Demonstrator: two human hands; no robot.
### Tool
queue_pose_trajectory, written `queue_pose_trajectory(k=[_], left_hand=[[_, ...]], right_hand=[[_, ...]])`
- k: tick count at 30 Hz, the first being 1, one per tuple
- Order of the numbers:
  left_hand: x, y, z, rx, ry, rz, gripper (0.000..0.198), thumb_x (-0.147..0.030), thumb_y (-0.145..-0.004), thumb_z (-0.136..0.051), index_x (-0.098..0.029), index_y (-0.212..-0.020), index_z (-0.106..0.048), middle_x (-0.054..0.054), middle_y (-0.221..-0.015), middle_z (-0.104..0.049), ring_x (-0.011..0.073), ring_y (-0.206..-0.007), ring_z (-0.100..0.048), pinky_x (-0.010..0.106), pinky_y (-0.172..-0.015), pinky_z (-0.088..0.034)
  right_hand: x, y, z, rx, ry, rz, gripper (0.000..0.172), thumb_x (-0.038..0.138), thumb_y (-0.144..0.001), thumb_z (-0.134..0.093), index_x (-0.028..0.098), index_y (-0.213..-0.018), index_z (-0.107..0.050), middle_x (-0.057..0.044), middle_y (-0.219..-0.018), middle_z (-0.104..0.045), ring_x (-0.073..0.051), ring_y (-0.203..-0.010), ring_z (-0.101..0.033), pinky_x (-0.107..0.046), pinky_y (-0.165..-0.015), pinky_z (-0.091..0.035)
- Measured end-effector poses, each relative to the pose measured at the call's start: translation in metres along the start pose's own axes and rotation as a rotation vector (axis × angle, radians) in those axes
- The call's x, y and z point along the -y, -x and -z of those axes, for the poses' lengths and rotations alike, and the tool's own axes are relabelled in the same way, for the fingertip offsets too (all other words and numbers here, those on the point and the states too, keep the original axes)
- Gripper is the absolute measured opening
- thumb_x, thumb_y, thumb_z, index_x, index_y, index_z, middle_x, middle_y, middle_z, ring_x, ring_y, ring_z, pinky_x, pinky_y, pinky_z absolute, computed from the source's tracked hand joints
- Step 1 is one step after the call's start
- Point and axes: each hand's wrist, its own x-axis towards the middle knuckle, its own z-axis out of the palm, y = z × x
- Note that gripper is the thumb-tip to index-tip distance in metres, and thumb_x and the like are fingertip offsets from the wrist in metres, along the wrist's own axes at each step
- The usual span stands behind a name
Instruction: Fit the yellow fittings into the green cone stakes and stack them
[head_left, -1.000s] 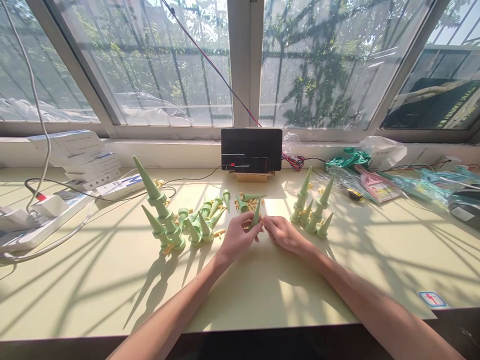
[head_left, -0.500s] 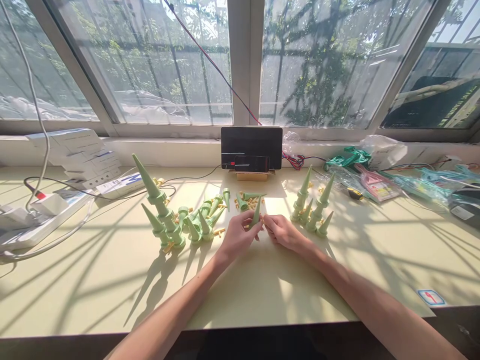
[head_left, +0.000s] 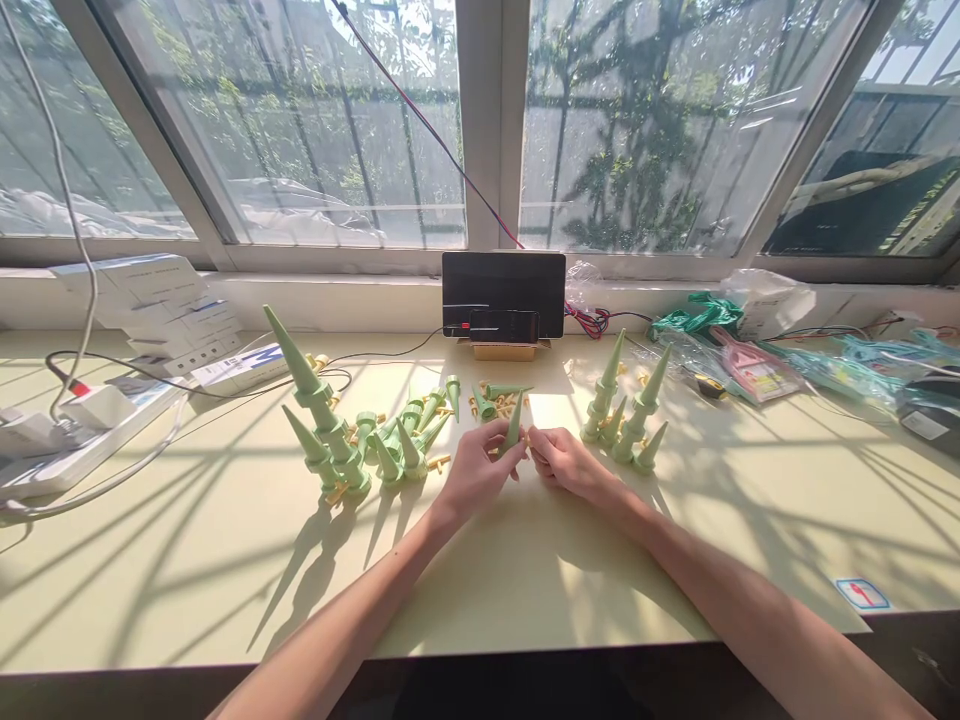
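A pale green cone-shaped plastic spike (head_left: 514, 422) is in my left hand (head_left: 480, 468), its point upward and its lower part behind my fingers. My right hand (head_left: 559, 458) is closed right beside it, fingertips pinched at a small yellow piece (head_left: 527, 440) that is mostly hidden. Just beyond my hands lies a pile of small yellow pegs (head_left: 504, 404) with a green spike (head_left: 510, 389) lying on its side. On the left, loose green spikes (head_left: 411, 455) stand and lie close together.
Taller stacks of green spikes stand at the left (head_left: 330, 430) and right (head_left: 637, 420). A black tablet (head_left: 502, 285) with a phone (head_left: 504, 327) in front stands at the back. Cables and a power strip (head_left: 97, 435) lie left; plastic bags (head_left: 757, 365) lie right.
Almost nothing differs. Both hands stay together around the spike, with at most a slight shift of the right fingers.
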Motion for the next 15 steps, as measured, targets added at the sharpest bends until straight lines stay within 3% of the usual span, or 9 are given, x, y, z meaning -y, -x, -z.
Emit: queue_pose_trajectory(k=[5, 15], left_hand=[[0.0003, 0.0004, -0.0005, -0.005, 0.026, 0.030, 0.023, -0.038, -0.084, -0.065, -0.017, -0.092, -0.069, 0.006, -0.087, -0.065, 0.0191, -0.081, -0.065, 0.025, -0.054, -0.055], [-0.0016, -0.0017, -0.0003, -0.016, 0.106, 0.163, 0.038, -0.052, -0.087, -0.060, -0.014, -0.085, -0.064, 0.007, -0.086, -0.062, 0.0192, -0.080, -0.064, 0.028, -0.056, -0.058]], right_hand=[[0.0000, 0.0006, -0.0005, 0.018, -0.072, -0.009, 0.056, 0.068, -0.095, -0.038, 0.022, -0.062, -0.039, 0.007, -0.046, -0.030, -0.008, -0.040, -0.024, -0.026, -0.041, -0.021], [0.0011, -0.0029, -0.0005, -0.072, -0.006, -0.017, 0.058, 0.068, -0.094, -0.037, 0.024, -0.057, -0.036, 0.005, -0.048, -0.028, -0.010, -0.043, -0.023, -0.028, -0.042, -0.020]])
